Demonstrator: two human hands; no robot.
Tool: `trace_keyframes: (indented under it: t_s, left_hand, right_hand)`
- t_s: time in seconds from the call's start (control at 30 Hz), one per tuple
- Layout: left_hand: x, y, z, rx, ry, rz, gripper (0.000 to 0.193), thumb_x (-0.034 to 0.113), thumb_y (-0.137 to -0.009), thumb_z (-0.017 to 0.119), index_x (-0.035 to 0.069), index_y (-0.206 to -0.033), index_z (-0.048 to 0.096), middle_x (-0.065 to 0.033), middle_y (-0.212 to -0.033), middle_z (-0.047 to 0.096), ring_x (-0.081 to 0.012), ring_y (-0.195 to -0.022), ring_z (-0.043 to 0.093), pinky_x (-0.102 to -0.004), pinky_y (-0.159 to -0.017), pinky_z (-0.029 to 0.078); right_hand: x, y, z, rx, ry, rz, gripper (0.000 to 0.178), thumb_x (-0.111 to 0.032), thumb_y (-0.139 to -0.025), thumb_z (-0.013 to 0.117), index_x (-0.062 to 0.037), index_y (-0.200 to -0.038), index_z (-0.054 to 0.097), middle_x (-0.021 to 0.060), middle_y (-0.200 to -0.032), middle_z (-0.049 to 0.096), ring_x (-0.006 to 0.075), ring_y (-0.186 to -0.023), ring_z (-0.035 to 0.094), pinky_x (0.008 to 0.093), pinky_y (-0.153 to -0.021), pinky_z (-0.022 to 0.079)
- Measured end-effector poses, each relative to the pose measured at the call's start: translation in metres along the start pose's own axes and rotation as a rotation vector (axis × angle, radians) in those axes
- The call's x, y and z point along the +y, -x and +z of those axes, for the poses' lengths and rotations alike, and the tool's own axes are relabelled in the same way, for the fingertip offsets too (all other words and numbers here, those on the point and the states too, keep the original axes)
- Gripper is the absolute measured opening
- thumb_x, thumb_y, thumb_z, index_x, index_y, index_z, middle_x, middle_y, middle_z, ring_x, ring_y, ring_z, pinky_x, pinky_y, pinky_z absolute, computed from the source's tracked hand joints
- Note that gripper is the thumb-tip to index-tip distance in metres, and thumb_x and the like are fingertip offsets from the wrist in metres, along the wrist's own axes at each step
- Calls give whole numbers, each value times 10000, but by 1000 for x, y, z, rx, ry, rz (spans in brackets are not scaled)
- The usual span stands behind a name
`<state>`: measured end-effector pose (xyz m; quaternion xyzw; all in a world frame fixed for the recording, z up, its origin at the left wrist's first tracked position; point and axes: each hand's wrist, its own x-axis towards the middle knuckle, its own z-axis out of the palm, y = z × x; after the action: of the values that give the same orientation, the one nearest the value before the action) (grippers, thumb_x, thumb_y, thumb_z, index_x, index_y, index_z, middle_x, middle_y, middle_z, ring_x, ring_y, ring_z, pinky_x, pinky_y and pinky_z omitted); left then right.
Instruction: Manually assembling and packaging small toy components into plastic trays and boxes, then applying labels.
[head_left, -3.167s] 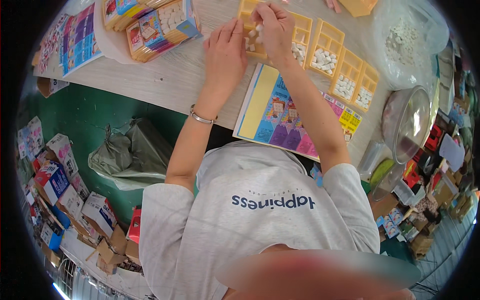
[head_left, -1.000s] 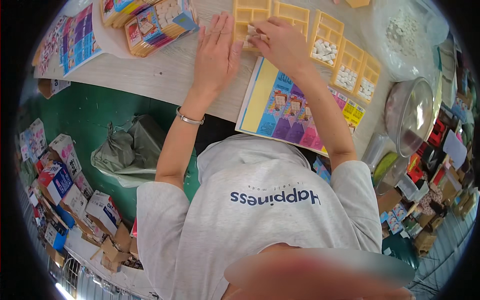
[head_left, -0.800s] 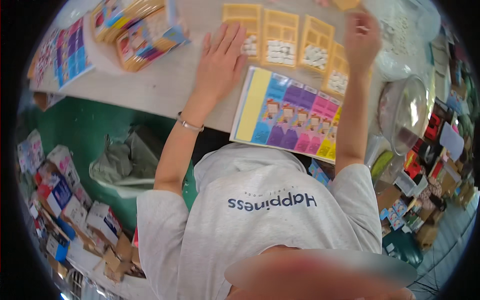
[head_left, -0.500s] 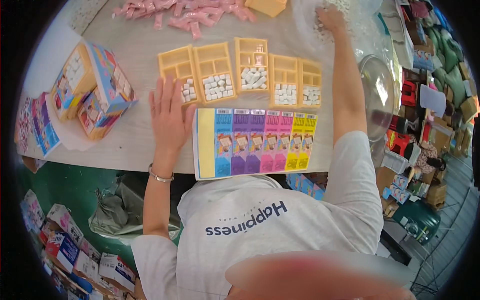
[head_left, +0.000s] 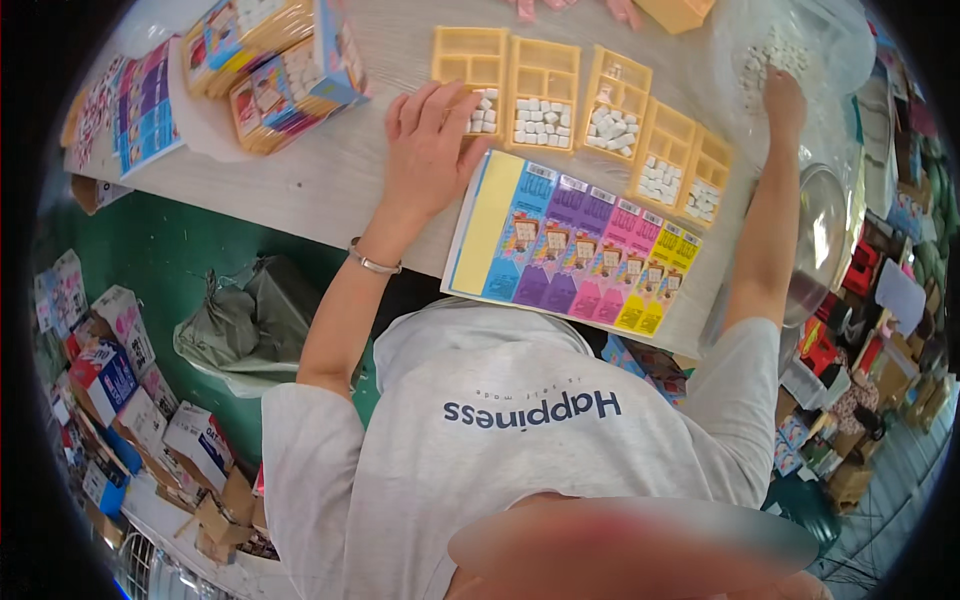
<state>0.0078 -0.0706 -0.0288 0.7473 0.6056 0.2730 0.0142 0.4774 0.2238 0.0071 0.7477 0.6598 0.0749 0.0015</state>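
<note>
5 yellow trays point(head_left: 541, 62) lie in a bent row on the bench point(head_left: 330, 190), w/ the ones at the R end closer to the person. Each is split into slots: small ones up top, a big one at the near end w/ white bits point(head_left: 543, 123) in it. The bits are short & chunky. In the 2nd tray from L they sit in rough rows; in the 3rd they lie every which way. The 1st tray's bits show only in part, b/c the L hand point(head_left: 428, 150) covers some of that slot.

L hand: back up, fingers apart & a bit bent, tips over the L side of the 1st tray. Thumb sticks out to the R. Elbow is bent, w/ a silver bangle point(head_left: 375, 262) on the wrist.

R hand point(head_left: 785, 100): far out to the R, arm nearly straight, fingers down at the loose bits point(head_left: 780, 50) in the clear bag point(head_left: 735, 55). Tips hard to see, so can't tell if they pinch any.

Color sheet point(head_left: 575, 245) lies just below the trays, btwn the arms. Clear bowl point(head_left: 825, 205) is by the R arm. Stacked packs point(head_left: 285, 85) are L of the L hand.
</note>
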Motion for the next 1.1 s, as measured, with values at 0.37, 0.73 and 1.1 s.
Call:
trace_keyframes:
  t_s: [0.37,0.73,1.1]
  left_hand:
    - [-24,14,4,366,623,-323,453,218,-1020,497,-31,-1390,421,-197,-1309,499,-330,-1202,491,-420,-1044,394]
    - [-22,10,-6,199,567,-353,284,153,-992,502,52,-1228,622,-168,-1147,643,-349,-1059,614,-420,-954,476]
    - [-22,24,-15,-33,66,-44,482,346,-958,597,107,-1375,554,-66,-1443,533,-276,-1376,441,-524,-1143,297]
  right_hand:
    - [-301,233,-62,-353,-965,-791,230,-214,-969,584,-9,-1039,661,116,-854,684,234,-748,645,307,-729,508]
    - [-315,240,-31,-432,-1161,-566,290,-264,-1021,537,-36,-1055,714,4,-856,718,67,-728,606,251,-664,489]
    - [-276,253,-62,-447,-931,-556,216,-127,-920,660,-66,-1123,701,19,-797,645,98,-685,583,247,-617,469]
